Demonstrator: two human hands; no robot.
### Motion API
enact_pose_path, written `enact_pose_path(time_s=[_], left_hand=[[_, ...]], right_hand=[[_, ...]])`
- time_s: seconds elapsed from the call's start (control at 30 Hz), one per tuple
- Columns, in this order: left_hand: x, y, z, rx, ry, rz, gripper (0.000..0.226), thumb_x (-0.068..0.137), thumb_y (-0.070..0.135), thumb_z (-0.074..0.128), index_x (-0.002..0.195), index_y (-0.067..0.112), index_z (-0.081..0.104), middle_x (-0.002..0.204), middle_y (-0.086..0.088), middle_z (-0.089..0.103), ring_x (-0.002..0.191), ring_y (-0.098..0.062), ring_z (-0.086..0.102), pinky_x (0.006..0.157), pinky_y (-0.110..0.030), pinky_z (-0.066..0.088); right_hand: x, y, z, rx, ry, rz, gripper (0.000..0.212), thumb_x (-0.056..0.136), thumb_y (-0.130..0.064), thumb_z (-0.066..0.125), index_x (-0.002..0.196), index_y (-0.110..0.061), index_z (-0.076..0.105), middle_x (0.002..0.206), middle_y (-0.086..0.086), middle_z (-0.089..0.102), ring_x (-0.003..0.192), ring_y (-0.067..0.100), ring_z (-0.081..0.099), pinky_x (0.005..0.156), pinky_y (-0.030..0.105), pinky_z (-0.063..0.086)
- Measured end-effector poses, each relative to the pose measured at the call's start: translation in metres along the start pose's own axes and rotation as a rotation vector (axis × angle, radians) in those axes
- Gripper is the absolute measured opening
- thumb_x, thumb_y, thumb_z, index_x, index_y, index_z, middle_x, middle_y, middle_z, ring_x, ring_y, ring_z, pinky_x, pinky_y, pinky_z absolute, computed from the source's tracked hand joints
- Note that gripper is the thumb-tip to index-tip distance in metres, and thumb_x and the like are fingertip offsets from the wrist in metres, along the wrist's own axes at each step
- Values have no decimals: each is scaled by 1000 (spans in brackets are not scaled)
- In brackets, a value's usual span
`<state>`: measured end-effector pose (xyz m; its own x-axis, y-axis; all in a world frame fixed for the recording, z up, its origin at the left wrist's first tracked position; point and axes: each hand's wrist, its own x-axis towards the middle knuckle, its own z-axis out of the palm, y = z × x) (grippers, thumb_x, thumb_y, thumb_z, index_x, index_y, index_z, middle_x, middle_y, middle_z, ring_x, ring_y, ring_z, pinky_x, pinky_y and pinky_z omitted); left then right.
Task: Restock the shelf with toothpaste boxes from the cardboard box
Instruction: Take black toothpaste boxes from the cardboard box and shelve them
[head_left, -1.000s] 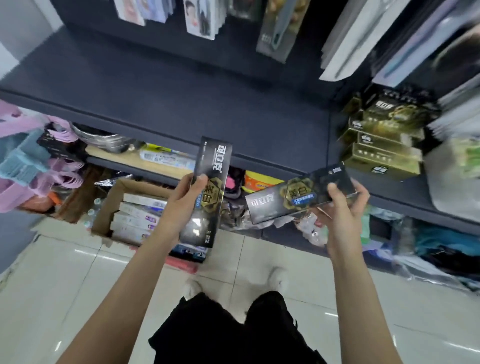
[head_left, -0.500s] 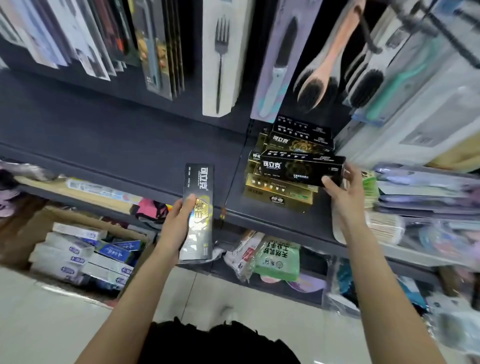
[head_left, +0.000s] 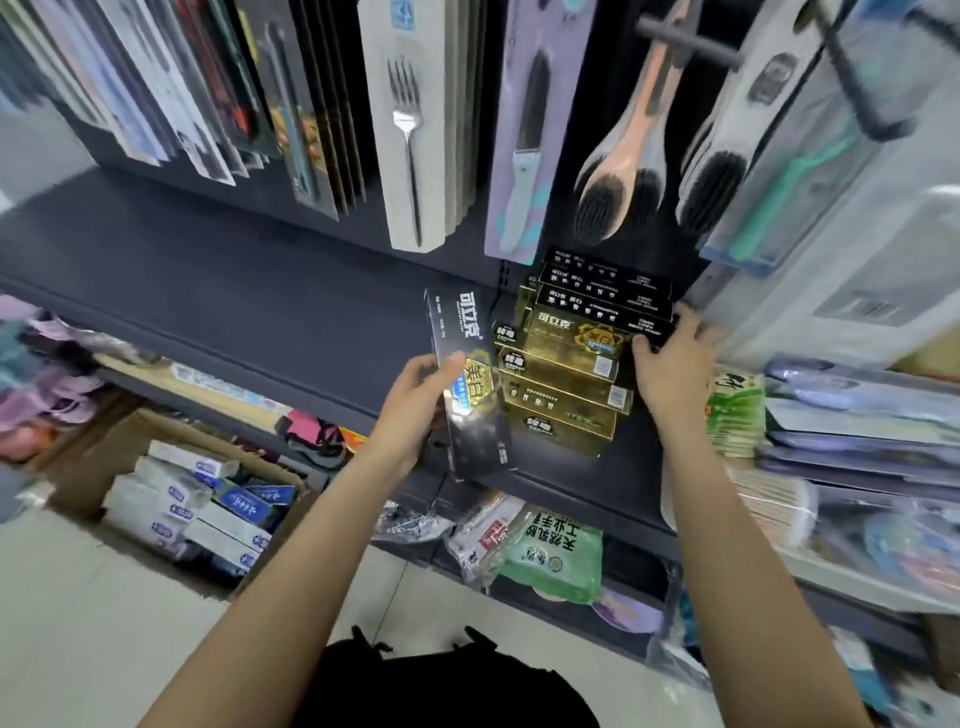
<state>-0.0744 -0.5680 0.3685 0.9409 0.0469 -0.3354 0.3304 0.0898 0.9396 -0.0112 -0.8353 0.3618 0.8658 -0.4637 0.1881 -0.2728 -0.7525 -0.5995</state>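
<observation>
Just left of the stacked boxes on the dark shelf, the left hand is gripping a black toothpaste box, holding it upright with the thumb lying across its front and the fingers curled behind it. Its lower end is hanging past the shelf's front edge. To the right of that hand, the stack of gold boxes is sitting on the shelf with several black boxes piled on top. The right hand is resting against the right end of this stack, fingers bent and spread, the fingertips touching the end of the lowest black box; whether it is actually pinching that box cannot be told. Below and to the left of the left hand, the cardboard box is standing on the floor, with white and blue toothpaste boxes lying inside it. Above both hands, a packaged fork and brushes are hanging.
</observation>
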Motion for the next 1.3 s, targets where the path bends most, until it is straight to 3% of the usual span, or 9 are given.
enact_pose_path(time_s=[0.17,0.27,0.37,0.5,0.57,0.7,0.93,1.13,1.3], left_hand=[[2,6,26,-20,-91,29,20,87,44,60,92,25,58,88,10,62,69,-1,57,58,-16,43],[2,8,36,-179,-194,62,26,87,34,60,105,16,60,95,1,68,80,-9,65,66,-20,52],[0,1,38,-503,-319,-5,41,87,36,54,115,7,60,110,-11,66,101,-25,62,86,-37,53],[-2,-12,49,-667,-404,-69,39,96,37,40,107,13,70,108,-8,69,101,-21,64,81,-32,53],[1,-15,55,-400,-327,20,34,99,33,39,114,15,64,111,-1,68,109,-15,59,92,-31,46],[22,-32,38,744,-52,462,52,96,26,51,144,16,35,151,2,30,141,-14,20,113,-26,12],[49,-52,23,1315,-226,506,57,95,28,48,147,21,26,156,3,22,144,-16,16,116,-41,9],[52,-45,12,1283,-288,541,55,93,25,50,145,20,32,153,0,28,141,-20,23,117,-37,15],[15,-29,-43,902,76,637,35,90,29,56,124,22,56,116,5,63,111,-18,52,93,-28,38]], right_hand=[[-59,-42,-23,508,-601,-70,37,89,-36,61,124,-31,51,115,-10,59,102,2,56,84,20,43],[-79,-53,-33,550,-790,-99,42,88,-44,59,127,-35,46,110,-10,63,105,6,59,86,20,45],[-95,-62,-44,359,-639,-280,51,82,-49,64,127,-41,44,92,-23,61,84,-3,62,67,9,45],[-104,-70,-50,-11,-306,-510,55,78,-51,63,130,-37,47,85,-19,65,70,4,59,57,13,38],[-94,-66,-50,-153,-249,-529,55,82,-45,61,133,-33,46,95,-6,69,79,16,64,64,23,42],[-47,-45,-41,-444,-221,-569,57,86,-34,57,140,-26,41,111,7,64,101,27,58,84,35,45],[14,-18,-1,-578,-270,-581,50,88,-31,57,136,-22,48,127,10,53,121,30,41,102,42,31],[-14,-17,4,-514,-145,-515,41,88,-27,60,126,-14,56,133,15,48,123,35,40,100,46,33],[-88,-63,2,-265,-183,-751,23,85,-13,63,107,-10,66,119,11,57,110,32,51,91,44,44]])
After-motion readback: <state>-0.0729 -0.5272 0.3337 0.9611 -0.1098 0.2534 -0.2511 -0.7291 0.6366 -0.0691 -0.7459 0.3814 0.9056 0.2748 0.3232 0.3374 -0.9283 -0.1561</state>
